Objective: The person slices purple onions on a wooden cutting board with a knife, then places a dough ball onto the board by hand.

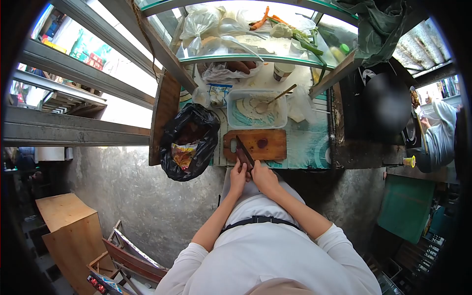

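Note:
My left hand is closed around a dark reddish-brown, elongated sweet potato at the front edge of the counter. In my right hand is a knife, its dark blade slanting up and left along the sweet potato. Both hands are close together, just in front of a wooden cutting board. A small dark purple-red piece lies on that board. Behind it stands a clear plastic tub of pale batter, with a wooden-handled spoon resting inside.
A black plastic bag with a colourful packet hangs open at the left. Behind the tub are a paper cup and a bag of brown roots. A glass shelf holds vegetables. A dark wok is at right, near another person.

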{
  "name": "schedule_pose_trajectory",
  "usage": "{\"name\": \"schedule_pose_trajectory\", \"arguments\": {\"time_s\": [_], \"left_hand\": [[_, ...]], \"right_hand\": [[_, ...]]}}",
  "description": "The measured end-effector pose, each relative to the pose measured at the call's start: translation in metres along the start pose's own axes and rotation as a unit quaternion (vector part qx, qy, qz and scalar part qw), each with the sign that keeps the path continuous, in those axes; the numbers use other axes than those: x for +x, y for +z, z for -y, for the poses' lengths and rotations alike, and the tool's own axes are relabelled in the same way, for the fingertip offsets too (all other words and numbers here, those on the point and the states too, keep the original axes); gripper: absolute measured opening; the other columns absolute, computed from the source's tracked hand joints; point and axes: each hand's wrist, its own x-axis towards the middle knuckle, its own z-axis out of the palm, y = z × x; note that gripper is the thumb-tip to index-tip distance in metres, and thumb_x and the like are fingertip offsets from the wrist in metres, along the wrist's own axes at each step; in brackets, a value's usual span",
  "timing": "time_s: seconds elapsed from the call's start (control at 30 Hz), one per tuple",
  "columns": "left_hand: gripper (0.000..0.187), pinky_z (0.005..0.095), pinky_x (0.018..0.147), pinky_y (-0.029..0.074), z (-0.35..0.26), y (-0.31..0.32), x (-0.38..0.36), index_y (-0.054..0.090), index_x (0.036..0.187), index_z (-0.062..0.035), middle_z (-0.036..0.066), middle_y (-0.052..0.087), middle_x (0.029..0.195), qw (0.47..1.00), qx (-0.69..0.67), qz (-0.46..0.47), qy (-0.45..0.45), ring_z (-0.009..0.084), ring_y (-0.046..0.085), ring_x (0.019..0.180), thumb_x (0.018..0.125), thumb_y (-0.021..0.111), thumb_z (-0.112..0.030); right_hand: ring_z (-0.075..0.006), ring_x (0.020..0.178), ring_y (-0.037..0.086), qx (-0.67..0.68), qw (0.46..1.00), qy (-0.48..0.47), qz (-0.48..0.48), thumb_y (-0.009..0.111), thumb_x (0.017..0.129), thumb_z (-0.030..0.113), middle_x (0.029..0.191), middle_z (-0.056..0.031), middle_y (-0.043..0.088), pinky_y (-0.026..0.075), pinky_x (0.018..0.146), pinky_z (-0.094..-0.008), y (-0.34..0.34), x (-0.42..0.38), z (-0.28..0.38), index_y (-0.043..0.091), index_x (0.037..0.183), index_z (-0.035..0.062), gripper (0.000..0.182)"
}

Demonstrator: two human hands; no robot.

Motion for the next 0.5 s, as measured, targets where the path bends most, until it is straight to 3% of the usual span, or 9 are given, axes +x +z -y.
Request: {"name": "schedule_pose_trajectory", "arguments": {"time_s": [0.2, 0.3, 0.5], "left_hand": [[0.046, 0.0239, 0.057, 0.053, -0.005, 0.014, -0.005, 0.035, 0.139, -0.0138, 0.002, 0.058, 0.087, 0.998, -0.015, -0.058, 0.012, 0.0085, 0.055, 0.072, 0.095, 0.047, -0.016], [0.046, 0.0243, 0.058, 0.053, 0.004, 0.012, -0.001, 0.034, 0.14, -0.0139, 0.001, 0.058, 0.09, 0.998, 0.0, -0.052, 0.043, 0.0081, 0.055, 0.076, 0.096, 0.047, -0.017], [0.046, 0.0244, 0.061, 0.053, -0.002, 0.016, -0.005, 0.033, 0.14, -0.0129, 0.001, 0.058, 0.091, 0.998, -0.029, -0.06, 0.007, 0.0085, 0.056, 0.079, 0.096, 0.046, -0.015]], "right_hand": [[-0.0458, 0.071, 0.061, 0.002, 1.0, -0.001, -0.002, 0.043, 0.09, 0.024, 0.073, -0.0277, 0.061, 0.048, 0.061, -0.0534, 0.007, 0.002, -0.002, 0.041, 0.096, 0.0013, 0.024], [-0.047, 0.071, 0.06, 0.014, 1.0, -0.003, -0.003, 0.043, 0.09, 0.024, 0.072, -0.0285, 0.06, 0.048, 0.061, -0.0544, 0.011, 0.003, -0.004, 0.04, 0.096, 0.001, 0.024], [-0.0475, 0.071, 0.059, 0.031, 1.0, 0.0, -0.005, 0.043, 0.09, 0.024, 0.072, -0.0286, 0.06, 0.047, 0.061, -0.0544, 0.013, 0.003, -0.006, 0.04, 0.097, 0.0013, 0.024]]}}
